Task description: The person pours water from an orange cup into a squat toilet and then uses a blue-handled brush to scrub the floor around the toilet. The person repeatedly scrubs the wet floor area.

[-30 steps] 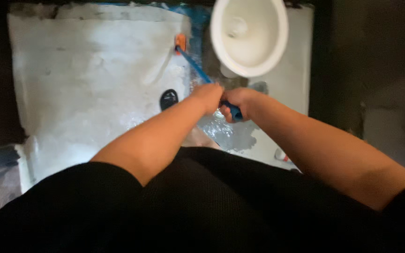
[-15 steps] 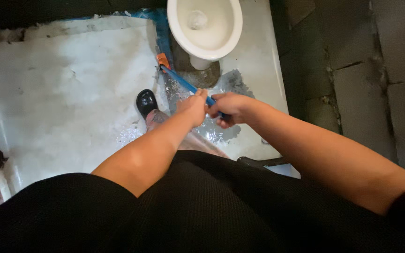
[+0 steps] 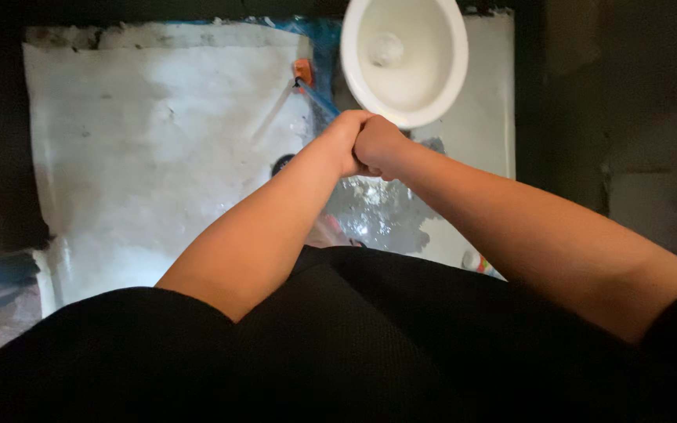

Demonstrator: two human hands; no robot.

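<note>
Both my hands grip the blue handle of a long brush. My left hand and my right hand sit side by side, touching, fingers closed around the handle's near end. The handle runs up and left to an orange brush head resting on the wet white floor, just left of the white toilet bowl. Most of the handle is hidden under my hands.
A dark wet patch spreads on the floor below my hands. The toe of a black shoe shows beside my left forearm. Dark tiles lie to the right, and a small object sits near my right arm.
The brush head has been pushed away, up along the floor beside the toilet. My hands have come closer together and moved further out; the view has shifted up.
</note>
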